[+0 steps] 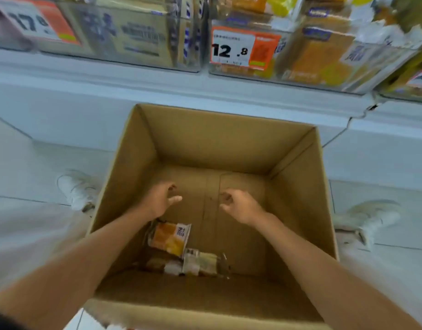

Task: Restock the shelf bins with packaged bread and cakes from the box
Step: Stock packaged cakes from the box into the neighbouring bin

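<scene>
Your left hand (161, 201) and right hand (240, 206) both down in box (298, 186), fingers loosely curled, empty. Orange pack (168, 238), clear pack (202, 262) lie by near wall, nearer you than hands. Risk imo: you overreach, grab air, or forearm squashes soft cake.

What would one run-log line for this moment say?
left hand: in brown cardboard box, empty, loosely curled | right hand: same box, empty, loosely curled | orange plastic bread packet: on box floor, untouched
</scene>
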Action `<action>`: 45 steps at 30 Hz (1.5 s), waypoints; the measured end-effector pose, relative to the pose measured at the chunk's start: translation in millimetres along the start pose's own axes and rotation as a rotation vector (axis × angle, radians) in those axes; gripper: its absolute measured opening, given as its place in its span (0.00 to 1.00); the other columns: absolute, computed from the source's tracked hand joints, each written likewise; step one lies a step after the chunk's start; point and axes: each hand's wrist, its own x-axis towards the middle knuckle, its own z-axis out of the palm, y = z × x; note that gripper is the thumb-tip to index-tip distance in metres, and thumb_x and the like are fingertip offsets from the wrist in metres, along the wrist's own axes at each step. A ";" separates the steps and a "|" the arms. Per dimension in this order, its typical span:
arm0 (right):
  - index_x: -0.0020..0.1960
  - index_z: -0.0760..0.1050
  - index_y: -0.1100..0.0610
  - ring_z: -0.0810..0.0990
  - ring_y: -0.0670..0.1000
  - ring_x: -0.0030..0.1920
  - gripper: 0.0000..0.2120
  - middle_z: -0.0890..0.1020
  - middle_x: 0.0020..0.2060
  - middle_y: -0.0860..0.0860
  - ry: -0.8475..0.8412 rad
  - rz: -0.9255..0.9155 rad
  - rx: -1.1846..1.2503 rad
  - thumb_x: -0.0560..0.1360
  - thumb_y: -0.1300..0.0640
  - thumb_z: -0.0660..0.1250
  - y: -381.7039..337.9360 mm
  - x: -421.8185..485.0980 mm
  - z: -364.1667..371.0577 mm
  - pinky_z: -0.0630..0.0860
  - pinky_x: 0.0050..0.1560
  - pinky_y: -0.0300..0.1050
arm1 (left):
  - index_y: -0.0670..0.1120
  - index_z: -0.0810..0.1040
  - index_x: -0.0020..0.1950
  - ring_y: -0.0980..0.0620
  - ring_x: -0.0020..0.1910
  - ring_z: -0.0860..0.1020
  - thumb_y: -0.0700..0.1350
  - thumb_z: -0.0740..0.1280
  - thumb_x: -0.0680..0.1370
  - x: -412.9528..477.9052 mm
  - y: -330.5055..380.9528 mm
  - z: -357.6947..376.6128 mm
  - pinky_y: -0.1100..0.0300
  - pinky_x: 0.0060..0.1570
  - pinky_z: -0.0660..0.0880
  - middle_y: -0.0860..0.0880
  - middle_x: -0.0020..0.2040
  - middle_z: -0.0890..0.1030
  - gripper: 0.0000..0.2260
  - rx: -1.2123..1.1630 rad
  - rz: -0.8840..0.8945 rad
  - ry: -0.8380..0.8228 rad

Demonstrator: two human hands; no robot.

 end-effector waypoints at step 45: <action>0.72 0.69 0.55 0.75 0.55 0.66 0.28 0.75 0.68 0.55 -0.473 0.285 0.021 0.74 0.54 0.72 71.5 28.4 112.2 0.72 0.67 0.53 | 0.40 0.74 0.65 0.50 0.52 0.78 0.39 0.71 0.76 3.5 -15.8 47.2 0.64 0.41 0.72 0.45 0.57 0.80 0.18 -0.750 -0.366 -0.012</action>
